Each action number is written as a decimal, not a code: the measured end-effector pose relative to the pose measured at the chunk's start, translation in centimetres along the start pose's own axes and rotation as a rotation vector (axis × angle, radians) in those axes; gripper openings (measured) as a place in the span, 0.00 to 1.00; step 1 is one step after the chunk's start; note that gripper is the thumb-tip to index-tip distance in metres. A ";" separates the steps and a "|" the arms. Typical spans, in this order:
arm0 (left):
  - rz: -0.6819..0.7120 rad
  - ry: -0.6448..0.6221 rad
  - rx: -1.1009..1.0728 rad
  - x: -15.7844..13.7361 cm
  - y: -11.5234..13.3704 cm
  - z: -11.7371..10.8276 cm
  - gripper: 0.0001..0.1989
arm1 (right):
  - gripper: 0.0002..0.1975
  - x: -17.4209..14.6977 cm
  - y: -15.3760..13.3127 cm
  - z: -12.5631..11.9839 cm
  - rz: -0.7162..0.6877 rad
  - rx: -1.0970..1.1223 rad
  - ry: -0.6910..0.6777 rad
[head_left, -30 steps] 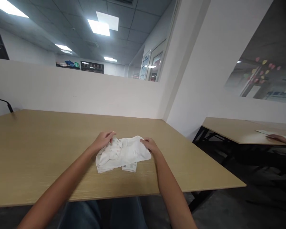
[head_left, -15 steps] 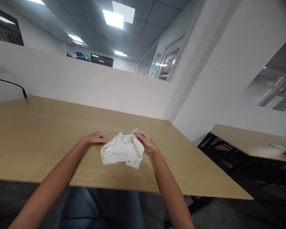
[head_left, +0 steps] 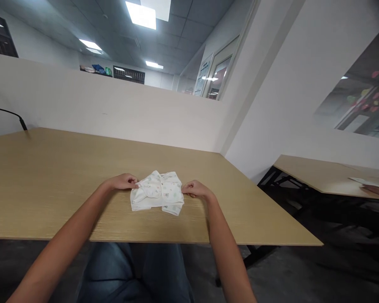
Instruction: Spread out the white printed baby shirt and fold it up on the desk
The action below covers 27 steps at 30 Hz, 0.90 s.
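A small white baby shirt (head_left: 159,189) with a scattered print lies on the wooden table (head_left: 82,168), its front panels folded over each other in the middle. One short flap, probably a sleeve, points down toward the near table edge. At the shirt's left edge, my left hand (head_left: 124,182) pinches the cloth between thumb and fingers. On the opposite side my right hand (head_left: 196,189) has its fingers closed at the right edge of the cloth. Both wrists rest close to the table surface.
A white partition (head_left: 129,113) rises behind the table, and a black cable (head_left: 9,112) comes down at the far left. To the right stands a second table (head_left: 309,170), where another person's hand (head_left: 377,191) lies beside something flat and pale.
The right panel, lifted by my right hand before, now lies folded across the shirt with its print showing. My right hand has lowered to the right edge; the left stays at its side.
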<state>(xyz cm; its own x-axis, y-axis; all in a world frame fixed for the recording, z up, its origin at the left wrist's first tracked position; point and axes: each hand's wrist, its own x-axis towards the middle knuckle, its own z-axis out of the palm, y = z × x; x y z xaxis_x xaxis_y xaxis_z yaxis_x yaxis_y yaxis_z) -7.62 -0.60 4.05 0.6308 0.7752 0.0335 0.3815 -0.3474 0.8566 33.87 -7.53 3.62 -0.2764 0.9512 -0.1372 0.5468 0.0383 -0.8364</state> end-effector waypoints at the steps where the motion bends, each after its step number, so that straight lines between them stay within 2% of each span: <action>1: 0.021 -0.030 0.013 0.1 0.2 0.2 0.22 | 0.12 0.4 -0.1 0.6 -0.013 -0.007 0.018; 3: 0.057 -0.071 0.020 0.2 0.5 0.8 0.22 | 0.08 1.1 -0.4 1.7 -0.049 -0.033 0.077; 7: 0.049 -0.026 -0.106 0.4 0.8 2.0 0.23 | 0.07 1.8 -0.4 2.6 -0.102 -0.031 0.207; 10: -0.001 -0.036 -0.256 0.5 0.8 2.8 0.23 | 0.07 2.1 0.0 2.8 -0.094 0.068 0.298; 14: -0.036 -0.031 -0.441 0.6 0.8 3.2 0.29 | 0.08 3.3 0.8 3.1 -0.070 0.267 0.413; 17: -0.050 0.009 -0.584 0.8 0.9 3.3 0.29 | 0.11 4.0 1.6 3.0 -0.028 0.367 0.425; 19: -0.091 0.038 -0.627 0.8 0.9 3.1 0.29 | 0.13 4.2 2.2 2.7 0.005 0.355 0.416; 22: -0.113 0.135 -0.515 0.9 0.8 2.2 0.28 | 0.16 4.1 2.7 1.8 0.013 0.255 0.495; 25: -0.005 0.317 -0.240 0.9 0.2 0.8 0.29 | 0.14 3.8 3.0 0.7 -0.001 0.122 0.679; 27: 0.059 0.368 -0.099 0.8 -0.5 -0.1 0.30 | 0.14 3.3 3.0 0.1 -0.003 0.034 0.753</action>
<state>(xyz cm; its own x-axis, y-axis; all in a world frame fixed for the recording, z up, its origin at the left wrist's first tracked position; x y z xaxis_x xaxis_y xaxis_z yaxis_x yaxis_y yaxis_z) -7.38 0.27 3.69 0.3579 0.8993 0.2512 0.2732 -0.3581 0.8928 34.55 -4.29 0.60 0.3440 0.9038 0.2546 0.5186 0.0431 -0.8539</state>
